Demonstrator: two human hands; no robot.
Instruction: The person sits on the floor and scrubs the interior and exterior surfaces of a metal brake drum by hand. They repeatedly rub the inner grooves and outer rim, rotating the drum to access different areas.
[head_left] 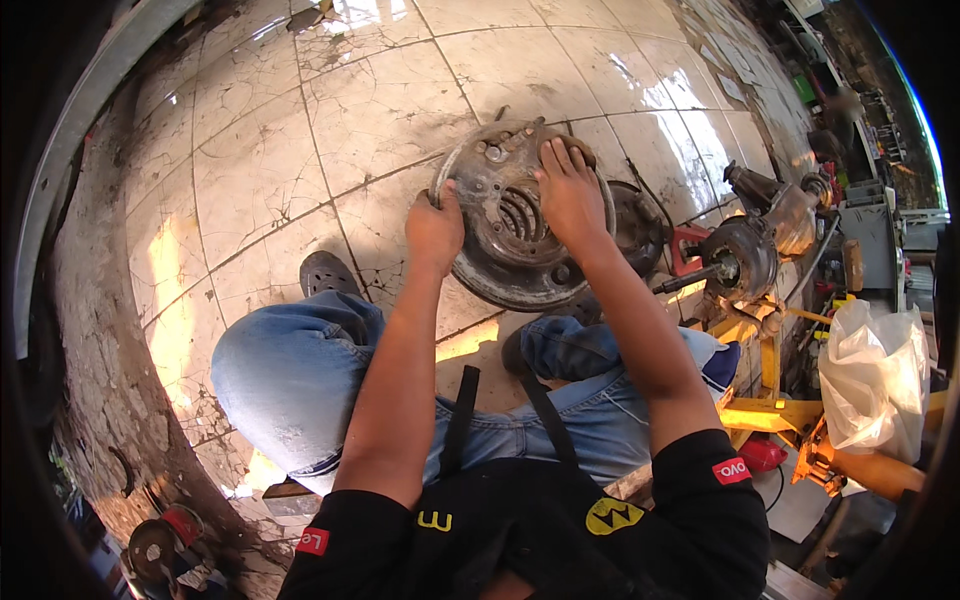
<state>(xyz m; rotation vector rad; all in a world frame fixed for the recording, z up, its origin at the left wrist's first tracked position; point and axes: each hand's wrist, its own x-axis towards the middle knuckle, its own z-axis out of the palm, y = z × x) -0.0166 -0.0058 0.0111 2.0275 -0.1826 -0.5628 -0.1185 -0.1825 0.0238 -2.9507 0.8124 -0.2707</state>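
Note:
Over the tiled floor, in front of my knees, is a round, greasy metal brake backing plate (490,255). Coils of a spring (520,212) show through its centre hole. My left hand (436,232) grips the plate's left rim, thumb on the face and fingers behind the edge. At the upper right my right hand (572,195) lies across the face, its fingers bent over a brown curved piece (578,150) by the rim. What that piece is, I cannot tell. Another dark round metal part (637,225) sits partly hidden behind the plate, to the right.
A greasy axle assembly (745,255) stands at the right, near a yellow metal stand (770,412). A clear plastic bag (873,375) hangs beside it. Tools and parts crowd the far right. A grinder-like tool (155,550) lies at the lower left.

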